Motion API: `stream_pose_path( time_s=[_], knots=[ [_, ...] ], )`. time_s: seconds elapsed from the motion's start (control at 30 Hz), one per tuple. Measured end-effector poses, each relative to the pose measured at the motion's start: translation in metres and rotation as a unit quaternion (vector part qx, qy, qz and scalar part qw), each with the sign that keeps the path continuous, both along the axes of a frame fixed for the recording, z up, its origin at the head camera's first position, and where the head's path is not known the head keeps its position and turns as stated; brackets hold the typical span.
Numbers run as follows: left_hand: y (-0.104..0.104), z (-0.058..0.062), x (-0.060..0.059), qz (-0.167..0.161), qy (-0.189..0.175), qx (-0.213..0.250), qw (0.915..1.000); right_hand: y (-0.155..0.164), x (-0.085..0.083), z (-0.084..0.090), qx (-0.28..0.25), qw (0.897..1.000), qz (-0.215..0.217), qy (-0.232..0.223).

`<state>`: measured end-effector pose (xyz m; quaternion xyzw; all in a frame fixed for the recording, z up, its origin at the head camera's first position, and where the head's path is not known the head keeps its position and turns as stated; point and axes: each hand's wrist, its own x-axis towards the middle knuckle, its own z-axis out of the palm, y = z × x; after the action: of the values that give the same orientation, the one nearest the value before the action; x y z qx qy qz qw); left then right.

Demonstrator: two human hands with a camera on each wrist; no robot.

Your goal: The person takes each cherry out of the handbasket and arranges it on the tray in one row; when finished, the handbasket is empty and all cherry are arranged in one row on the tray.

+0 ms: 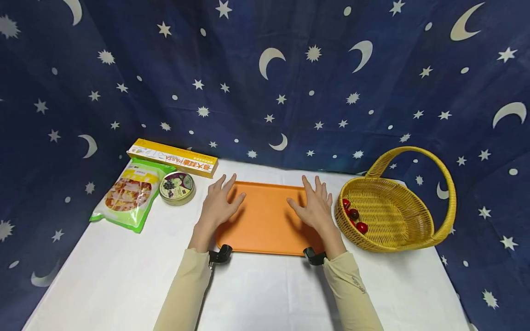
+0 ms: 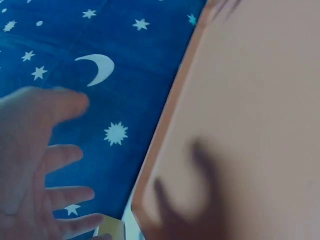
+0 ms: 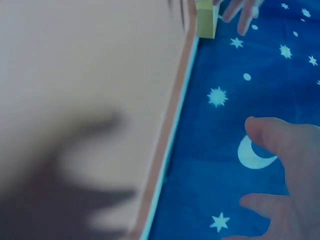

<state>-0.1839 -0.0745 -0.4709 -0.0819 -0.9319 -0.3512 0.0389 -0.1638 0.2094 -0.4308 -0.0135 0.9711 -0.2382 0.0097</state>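
An orange tray (image 1: pixel 265 220) lies flat in the middle of the white table. My left hand (image 1: pixel 223 195) is spread open over the tray's left edge, fingers straight and pointing away from me. Over the tray's right side my right hand (image 1: pixel 312 197) is spread open the same way. Neither hand holds anything. In the left wrist view the left hand (image 2: pixel 45 165) hangs beside the tray (image 2: pixel 240 125) and casts a shadow on it. The right wrist view shows the right hand (image 3: pixel 285 175) beside the tray (image 3: pixel 85 75), again with its shadow on the surface.
A yellow wicker basket (image 1: pixel 414 230) with a handle stands right of the tray, holding a few small red fruits (image 1: pixel 354 214). At the back left lie a yellow pasta box (image 1: pixel 171 157), a green snack bag (image 1: pixel 130 195) and a round tin (image 1: pixel 177 187). Star-printed blue cloth surrounds the table.
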Motion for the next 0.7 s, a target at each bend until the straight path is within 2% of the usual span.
stream_pose_path(
  time_s=[0.13,0.33,0.4,0.53,0.7],
  knots=[
    [0.002,0.0,-0.001,-0.002,-0.003,0.006,1.0,0.012,0.001,0.01,-0.017,1.0,-0.002,0.018],
    [0.001,-0.002,-0.005,0.007,-0.024,0.014,0.9996,0.039,-0.001,0.031,-0.071,0.996,-0.023,0.041],
    [-0.004,-0.004,-0.005,0.011,-0.033,0.023,0.9991,0.049,-0.004,0.04,-0.072,0.996,-0.031,0.031],
    [-0.02,-0.007,-0.007,0.023,-0.044,0.056,0.9972,0.073,-0.012,0.054,-0.038,0.999,-0.037,-0.001],
    [-0.032,-0.007,-0.01,0.031,-0.067,0.098,0.9924,0.114,-0.02,0.064,-0.01,0.998,-0.01,-0.069]
  ],
)
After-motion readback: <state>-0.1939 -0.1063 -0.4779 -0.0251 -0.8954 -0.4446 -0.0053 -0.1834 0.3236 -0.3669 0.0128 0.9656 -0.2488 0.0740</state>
